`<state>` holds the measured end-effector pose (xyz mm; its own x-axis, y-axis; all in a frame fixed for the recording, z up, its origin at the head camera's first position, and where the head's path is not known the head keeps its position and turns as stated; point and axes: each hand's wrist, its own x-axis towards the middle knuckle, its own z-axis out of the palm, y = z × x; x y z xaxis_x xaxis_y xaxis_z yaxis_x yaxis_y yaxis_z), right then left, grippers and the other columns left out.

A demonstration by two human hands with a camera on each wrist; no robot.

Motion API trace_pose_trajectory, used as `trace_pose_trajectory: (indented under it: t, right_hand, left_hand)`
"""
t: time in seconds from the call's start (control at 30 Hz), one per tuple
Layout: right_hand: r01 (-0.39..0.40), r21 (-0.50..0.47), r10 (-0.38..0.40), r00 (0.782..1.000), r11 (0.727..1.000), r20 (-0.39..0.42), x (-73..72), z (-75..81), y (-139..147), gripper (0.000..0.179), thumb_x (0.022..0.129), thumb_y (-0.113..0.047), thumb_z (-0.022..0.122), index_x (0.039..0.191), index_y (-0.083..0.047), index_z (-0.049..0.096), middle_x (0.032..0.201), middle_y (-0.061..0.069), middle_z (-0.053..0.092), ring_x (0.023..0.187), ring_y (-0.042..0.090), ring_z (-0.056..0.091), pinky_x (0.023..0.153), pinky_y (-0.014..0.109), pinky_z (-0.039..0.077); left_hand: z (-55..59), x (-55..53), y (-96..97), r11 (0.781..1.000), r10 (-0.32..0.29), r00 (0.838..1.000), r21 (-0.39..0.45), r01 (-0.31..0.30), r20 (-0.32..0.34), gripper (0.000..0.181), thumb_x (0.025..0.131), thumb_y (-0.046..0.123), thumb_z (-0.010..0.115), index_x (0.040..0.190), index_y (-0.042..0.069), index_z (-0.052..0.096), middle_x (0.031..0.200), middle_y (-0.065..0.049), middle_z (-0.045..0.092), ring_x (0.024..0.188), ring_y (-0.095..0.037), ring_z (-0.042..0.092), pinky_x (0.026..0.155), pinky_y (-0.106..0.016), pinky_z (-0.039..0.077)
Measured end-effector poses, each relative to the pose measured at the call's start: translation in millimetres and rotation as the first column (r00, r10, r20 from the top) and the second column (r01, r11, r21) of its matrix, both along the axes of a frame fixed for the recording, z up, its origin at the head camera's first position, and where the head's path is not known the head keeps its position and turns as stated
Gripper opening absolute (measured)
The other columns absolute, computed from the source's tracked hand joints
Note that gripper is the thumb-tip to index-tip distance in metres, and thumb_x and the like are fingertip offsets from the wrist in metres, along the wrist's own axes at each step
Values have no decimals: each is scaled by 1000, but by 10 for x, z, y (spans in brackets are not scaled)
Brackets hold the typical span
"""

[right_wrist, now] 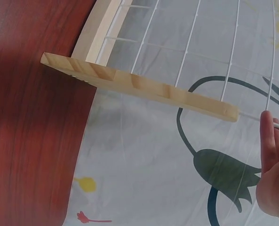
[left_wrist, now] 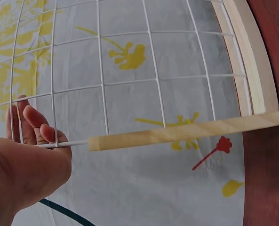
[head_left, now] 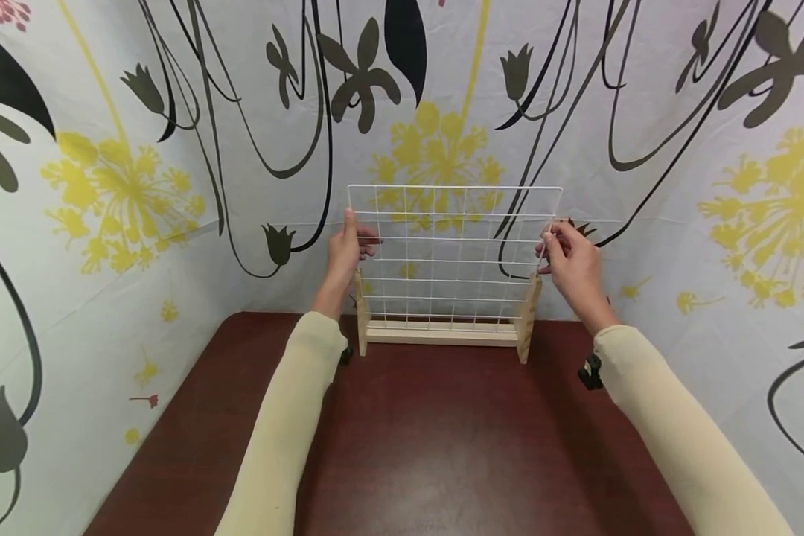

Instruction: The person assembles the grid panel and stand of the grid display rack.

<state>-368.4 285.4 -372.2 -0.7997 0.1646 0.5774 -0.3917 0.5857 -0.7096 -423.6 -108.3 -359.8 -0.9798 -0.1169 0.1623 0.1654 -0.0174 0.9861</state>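
Observation:
A white wire grid panel (head_left: 442, 260) stands upright in a pale wooden stand, its lower edge along the wooden base bar (head_left: 442, 336). My left hand (head_left: 344, 253) grips the panel's left edge above the left wooden upright (head_left: 362, 316), with the thumb pointing up and the fingers behind the wires. On the opposite side, my right hand (head_left: 574, 264) pinches the panel's right edge between thumb and fingers, just above the right upright (head_left: 528, 320). In the left wrist view, the edge wire runs from the wooden side piece (left_wrist: 191, 132) into the hand. Part of the right hand is cut off in the right wrist view.
The stand sits near the far edge of a dark red-brown table (head_left: 442, 439). Behind and beside the table hangs a white cloth (head_left: 241, 186) printed with flowers and stems. A small black device (head_left: 589, 372) is on the right wrist.

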Motion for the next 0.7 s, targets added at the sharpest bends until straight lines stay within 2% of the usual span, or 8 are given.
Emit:
trace_pose_trajectory:
  t: [0.13, 0.17, 0.23, 0.43, 0.6, 0.7]
  right_hand:
    - [8, -7, -8, 1000, 1000, -9, -11, -26, -10, 31, 112, -28, 53, 118, -2, 67, 100, 22, 76, 83, 15, 75, 61, 19, 61]
    - [10, -15, -10, 1000, 1000, -11, -10, -30, -11, 31, 112, -28, 54, 118, -1, 68, 100, 23, 76, 83, 17, 75, 61, 19, 61]
    - [9, -36, -9, 1000, 999, -22, -19, -40, -16, 30, 112, -26, 54, 118, 0, 68, 100, 25, 75, 81, 15, 74, 61, 19, 61]
    - [19, -84, -23, 999, 996, -44, -7, -94, -30, 26, 110, -24, 57, 117, -2, 70, 100, 26, 74, 75, -1, 70, 59, 17, 60]
    - [54, -93, -59, 997, 994, -50, 25, -96, -38, 25, 109, -24, 60, 114, -4, 73, 98, 25, 75, 76, 0, 72, 60, 15, 59]
    - [50, -85, -54, 997, 995, -54, 9, -84, -63, 26, 109, -26, 60, 114, -4, 73, 99, 25, 76, 76, 1, 72, 61, 15, 59]
  left_hand:
    - [-5, 1, 5, 1000, 13, 1000, 13, -14, 18, 83, 106, 72, 31, 101, 1, 74, 92, -5, 81, 61, -9, 59, 65, -20, 46]
    - [-5, -2, 8, 1000, 15, 1000, 17, -16, 20, 82, 106, 72, 32, 99, 2, 75, 92, -5, 81, 61, -9, 58, 64, -20, 45]
    - [5, -3, 8, 1000, 13, 1000, 22, -14, 23, 82, 106, 72, 32, 98, 4, 75, 98, -11, 82, 60, -9, 57, 65, -21, 44]
    - [-7, -12, -3, 999, -8, 999, 37, 7, 38, 82, 105, 73, 34, 102, 4, 76, 104, -12, 82, 64, -10, 59, 68, -22, 45]
    - [-46, -10, -15, 999, -39, 998, 38, 37, 41, 84, 103, 76, 34, 107, 3, 76, 107, -12, 81, 72, -11, 66, 78, -27, 48]
    - [-58, -1, -43, 998, -34, 999, 49, 33, 37, 84, 102, 77, 34, 107, 4, 76, 101, -8, 80, 76, -12, 68, 79, -27, 48]
